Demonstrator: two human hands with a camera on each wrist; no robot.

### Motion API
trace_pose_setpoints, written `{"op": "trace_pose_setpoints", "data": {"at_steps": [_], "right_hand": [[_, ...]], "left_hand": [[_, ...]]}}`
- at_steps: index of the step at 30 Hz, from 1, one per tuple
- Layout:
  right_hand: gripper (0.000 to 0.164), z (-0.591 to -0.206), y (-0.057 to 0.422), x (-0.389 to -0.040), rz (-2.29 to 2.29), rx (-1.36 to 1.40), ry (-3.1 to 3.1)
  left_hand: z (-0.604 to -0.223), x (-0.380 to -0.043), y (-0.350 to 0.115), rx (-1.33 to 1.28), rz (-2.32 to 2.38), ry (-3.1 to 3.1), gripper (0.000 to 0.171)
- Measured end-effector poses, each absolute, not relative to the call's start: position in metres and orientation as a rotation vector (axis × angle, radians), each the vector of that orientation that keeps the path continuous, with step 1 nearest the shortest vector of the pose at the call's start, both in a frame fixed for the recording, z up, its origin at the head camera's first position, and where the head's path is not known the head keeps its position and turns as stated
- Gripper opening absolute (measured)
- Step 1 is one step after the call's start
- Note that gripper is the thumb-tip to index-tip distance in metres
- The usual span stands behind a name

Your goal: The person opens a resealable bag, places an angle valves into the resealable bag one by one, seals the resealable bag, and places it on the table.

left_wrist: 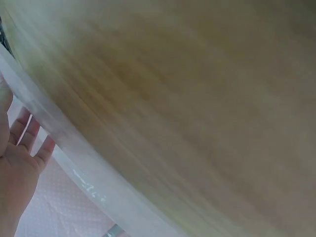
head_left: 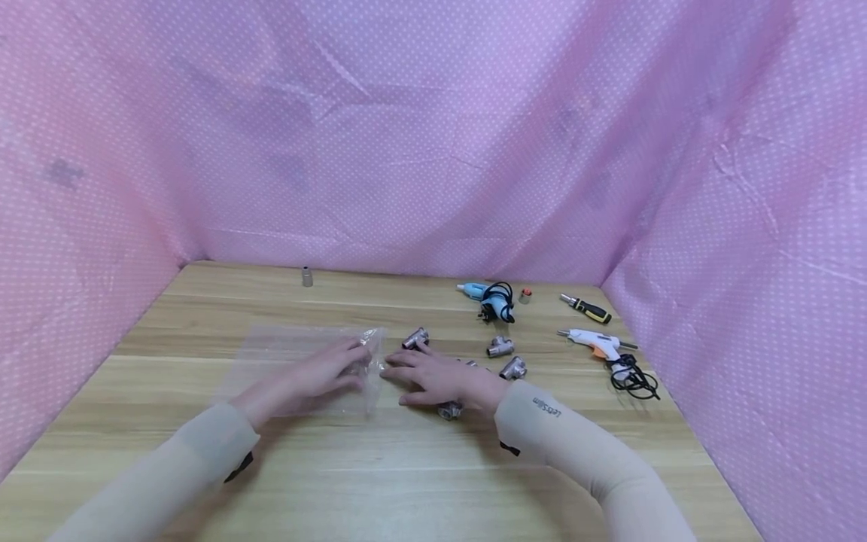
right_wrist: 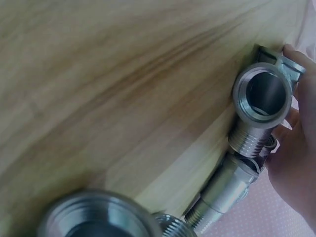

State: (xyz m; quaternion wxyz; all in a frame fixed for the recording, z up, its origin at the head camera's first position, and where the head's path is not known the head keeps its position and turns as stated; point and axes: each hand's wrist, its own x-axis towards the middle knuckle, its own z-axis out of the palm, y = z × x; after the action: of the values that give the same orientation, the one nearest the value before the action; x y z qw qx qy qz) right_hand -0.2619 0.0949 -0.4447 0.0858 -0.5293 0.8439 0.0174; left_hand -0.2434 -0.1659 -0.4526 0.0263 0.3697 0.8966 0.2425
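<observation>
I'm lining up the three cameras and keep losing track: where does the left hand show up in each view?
Head: left hand left of centre, below mid-height, at the clear plastic bag.
Left wrist: at the left edge, in the lower half, fingers pointing up.
Right wrist: not in it.
Shared landmark: the wood-grain tabletop, visible in all three.

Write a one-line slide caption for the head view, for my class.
Left hand at clear plastic, right hand among metal pipe fittings, on a wood-grain table.
</observation>
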Motion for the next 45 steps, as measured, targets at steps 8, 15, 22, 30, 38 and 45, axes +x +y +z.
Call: {"op": "trace_pose_setpoints", "data": {"at_steps": [8,15,22,30,38,45], "right_hand": [[0.053,-0.441,0.082,-0.264,-0.059,-1.678,2.570],[0.036,-0.434,0.074,-0.262,-0.172,-1.796,2.695],[0.023,-0.422,0.074,-0.254,-0.296,-1.989,2.767],[0.012,-0.410,0.089,-0.247,-0.290,-2.186,2.798],[0.010,-0.398,0.102,-0.245,-0.292,-2.233,2.867],[0.013,-0.389,0.111,-0.240,-0.391,-2.147,2.924]], "left_hand": [[-0.443,-0.235,-0.172,1.023,0.816,2.749,0.009],[-0.421,-0.234,-0.175,1.312,0.789,2.799,0.011],[-0.389,-0.230,-0.185,1.602,0.607,2.857,0.012],[-0.352,-0.216,-0.197,1.573,0.410,2.974,0.021],[-0.334,-0.202,-0.203,1.607,0.325,3.121,0.033],[-0.328,-0.195,-0.208,1.688,0.406,3.255,0.030]]}}
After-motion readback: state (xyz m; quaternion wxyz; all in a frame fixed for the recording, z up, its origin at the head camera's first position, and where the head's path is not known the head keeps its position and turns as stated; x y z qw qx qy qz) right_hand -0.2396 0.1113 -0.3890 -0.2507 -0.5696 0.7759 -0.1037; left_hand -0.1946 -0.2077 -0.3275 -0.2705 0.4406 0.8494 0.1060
